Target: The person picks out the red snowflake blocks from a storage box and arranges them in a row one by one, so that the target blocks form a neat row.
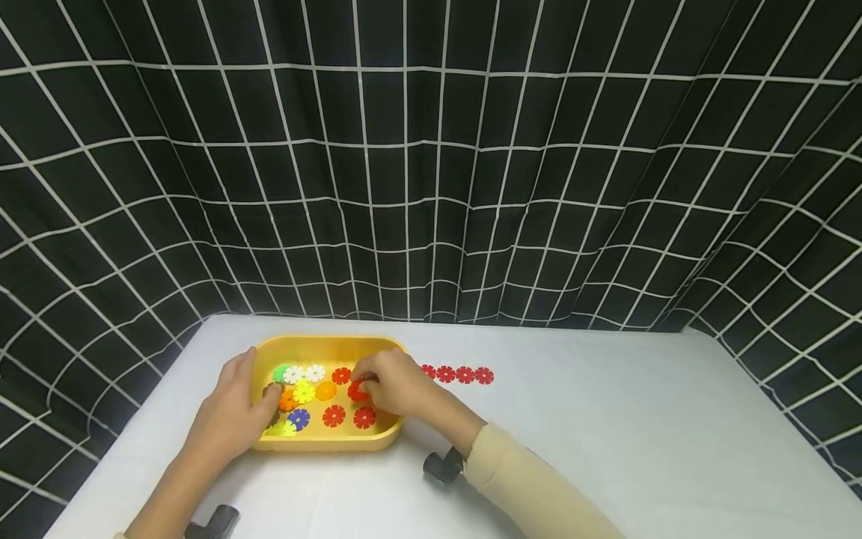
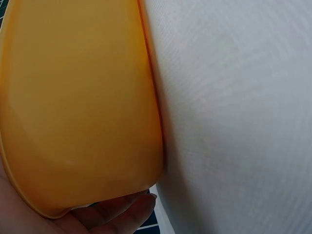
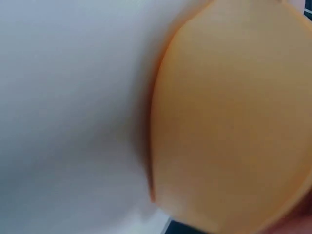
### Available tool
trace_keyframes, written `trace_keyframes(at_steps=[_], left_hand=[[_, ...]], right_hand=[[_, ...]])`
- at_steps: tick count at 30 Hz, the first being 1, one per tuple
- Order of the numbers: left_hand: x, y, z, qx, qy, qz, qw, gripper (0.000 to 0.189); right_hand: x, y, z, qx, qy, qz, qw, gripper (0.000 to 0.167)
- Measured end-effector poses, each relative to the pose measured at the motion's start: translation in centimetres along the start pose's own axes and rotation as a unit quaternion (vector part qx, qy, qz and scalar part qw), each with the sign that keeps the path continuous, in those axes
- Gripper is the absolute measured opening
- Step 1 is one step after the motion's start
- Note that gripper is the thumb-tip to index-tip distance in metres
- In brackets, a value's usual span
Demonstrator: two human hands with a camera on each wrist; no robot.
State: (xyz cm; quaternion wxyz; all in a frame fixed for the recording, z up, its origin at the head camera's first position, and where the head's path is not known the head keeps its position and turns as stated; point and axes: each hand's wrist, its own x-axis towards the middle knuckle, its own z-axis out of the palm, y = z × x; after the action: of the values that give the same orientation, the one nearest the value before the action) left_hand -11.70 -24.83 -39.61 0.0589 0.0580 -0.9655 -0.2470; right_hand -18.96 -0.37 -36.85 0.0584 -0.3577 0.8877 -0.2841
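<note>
A yellow plastic tray (image 1: 323, 445) stands on the table and holds flower-shaped notched discs in several colours. My left hand (image 1: 227, 413) grips its left end, thumb over the rim on the inside and fingers along the outside; in the left wrist view some fingers (image 2: 129, 214) show at the tray's end wall. Inside the right part of the tray, my right hand (image 1: 396, 382) pinches a red notched disc (image 1: 357, 392) between thumb and fingers. More red discs (image 1: 333, 416) lie near it. The right wrist view shows mostly the tray's outer wall (image 3: 229, 112), with the fingertips hidden.
To the right of the tray, a row of red notched discs (image 1: 465, 375) lies on the white tablecloth (image 1: 606, 434), its left end partly behind my right hand. A black cloth with white grid lines (image 1: 417, 172) rises behind and at both sides of the table.
</note>
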Motion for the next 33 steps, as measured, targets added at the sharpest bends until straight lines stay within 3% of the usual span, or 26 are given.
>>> trace_keyframes(at_steps=[5,8,16,21,33], left_hand=[[-0.1,-0.1,0.0,-0.001,-0.001,0.002,1.0,0.081],[0.0,-0.1,0.0,0.001,0.0,0.003,1.0,0.081],[0.0,-0.1,0.2,0.001,0.009,0.008,0.9999,0.079],[0.0,-0.2,0.2,0.003,0.007,0.005,1.0,0.08],[0.1,-0.4,0.0,0.008,0.001,0.011,0.9999,0.082]], right_hand=[[0.0,0.8,-0.8,0.1,-0.042,0.025,0.9937,0.011],[0.1,1.2,-1.1,0.158,-0.044,0.044,0.9855,0.009],[0.1,2.0,-1.9,0.305,-0.011,0.104,0.9465,0.005],[-0.1,2.6,-2.6,0.339,-0.001,0.12,0.933,0.006],[-1.7,4.3,-4.0,0.358,-0.006,0.132,0.9242,0.013]])
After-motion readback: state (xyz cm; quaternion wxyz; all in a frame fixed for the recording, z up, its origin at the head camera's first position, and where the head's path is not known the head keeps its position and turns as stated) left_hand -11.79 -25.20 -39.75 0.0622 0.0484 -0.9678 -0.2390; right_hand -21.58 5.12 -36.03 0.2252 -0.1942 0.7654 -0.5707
